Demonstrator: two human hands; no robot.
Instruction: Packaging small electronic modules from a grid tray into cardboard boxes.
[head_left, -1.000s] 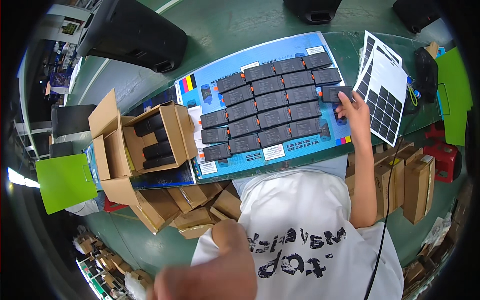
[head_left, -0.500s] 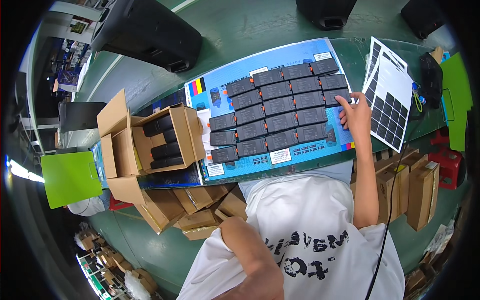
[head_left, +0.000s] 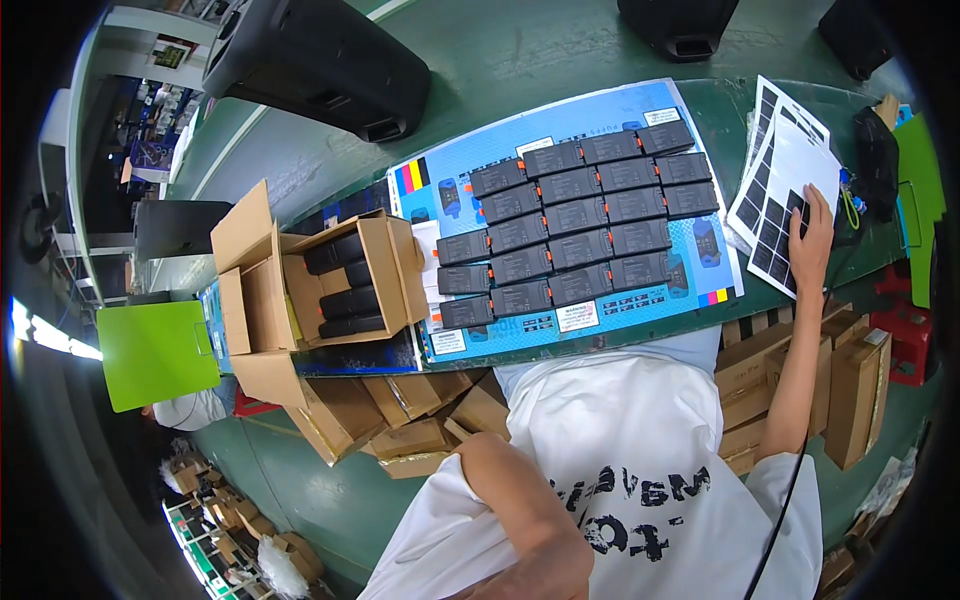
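My right hand (head_left: 814, 240) lies over the sheets of black square labels (head_left: 772, 240) at the table's right, fingers stretched out and touching the top sheet. Nothing shows in its grip. To its left, several flat black battery packs (head_left: 578, 215) with orange connectors sit in staggered rows on a blue printed sheet (head_left: 707, 262). Of my left arm (head_left: 520, 490) only the bent elbow and forearm show at the bottom; its hand is out of the picture.
An open cardboard box (head_left: 405, 275) with black packs inside stands left of the rows. A black pouch (head_left: 876, 160) lies at the right end. Large black speakers (head_left: 320, 65) stand beyond the table. Cardboard cartons (head_left: 855, 400) are stacked below the near edge.
My right hand has let go of the pack at the right end of the rows and moved right onto the label sheets. The whole view has shifted slightly.
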